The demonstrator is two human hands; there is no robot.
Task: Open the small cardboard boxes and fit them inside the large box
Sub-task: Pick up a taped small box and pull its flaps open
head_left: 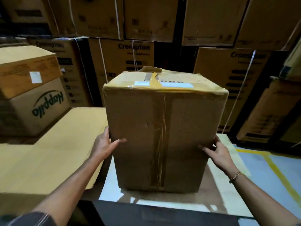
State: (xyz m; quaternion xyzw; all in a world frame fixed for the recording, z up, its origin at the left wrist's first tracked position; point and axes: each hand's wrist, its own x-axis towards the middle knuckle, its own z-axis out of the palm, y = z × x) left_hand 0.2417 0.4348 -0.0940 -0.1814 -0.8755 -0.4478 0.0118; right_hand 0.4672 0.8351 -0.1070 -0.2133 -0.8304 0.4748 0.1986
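- We hold the cardboard box [162,121] with both hands. It stands upright in the middle of the view, straight ahead of us.
- Our left hand [104,145] grips the lower left edge of the box. The thumb lies flat on the front face and the fingers go round the corner out of sight.
- Our right hand [219,152] grips the lower right edge the same way, thumb on the front and fingers wrapped round the side. Both hands are spread wide to span the box.
- The box's bottom edge meets a pale, glossy table top [114,185]. We cannot tell whether its full weight rests there.
- The box is closed. A strip of brown tape [160,144], wrinkled lower down, runs down the seam of its front face.
- More tape crosses the top, where a white label [177,85] sits. A bent flap [152,69] sticks up at the far edge.
- A gold bracelet [236,176] is on our right wrist, and a dark sleeve [32,219] shows at the bottom left.
- Flat cardboard sheets [57,152] lie to the left, just beside the table.
- Further left is a carton printed "Happilo" [40,111], its lettering upside down, with another carton [27,70] stacked on it.
- Stacked "Crompton" cartons [130,59], bound with white straps, fill the background.
- To the right, the grey floor carries a yellow line [276,170].
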